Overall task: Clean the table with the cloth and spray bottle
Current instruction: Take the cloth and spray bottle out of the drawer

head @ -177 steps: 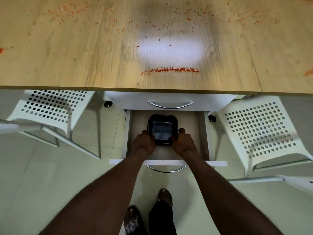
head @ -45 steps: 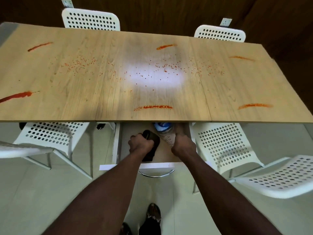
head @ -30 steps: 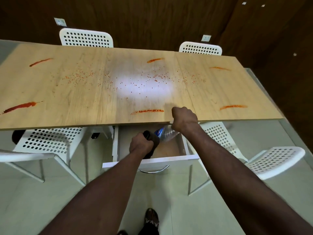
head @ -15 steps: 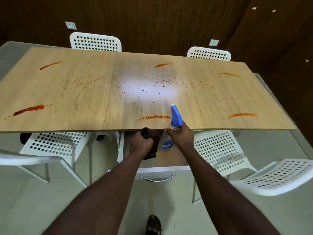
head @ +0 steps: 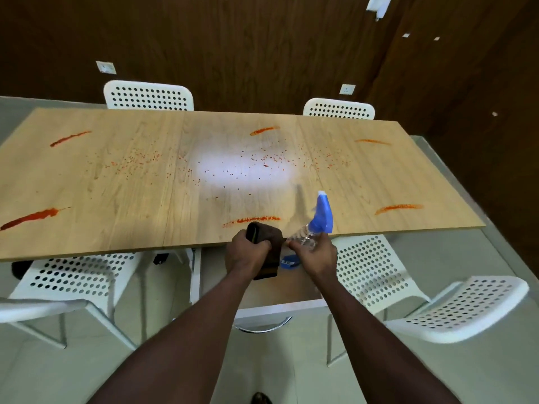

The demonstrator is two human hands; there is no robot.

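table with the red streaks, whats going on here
A person stands at the near edge of the table. Their left hand grips a dark folded cloth and their right hand holds a blue-headed spray bottle, both at that edge. The table carries red streaks and specks, and the drawer beneath stands open.

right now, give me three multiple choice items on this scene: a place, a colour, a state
1. Where is the dark brown folded cloth?
A. in the left hand at the wooden table's near edge
B. spread flat at the table's middle
C. in the right hand

2. What colour is the trigger head of the clear plastic spray bottle?
A. red
B. green
C. blue

3. The white drawer under the table is:
A. shut
B. pulled open
C. taken out

Key: 1 A, the fingers curl round it; 2 C, the blue head stands above the right hand; 3 B, its inside shows below the hands.
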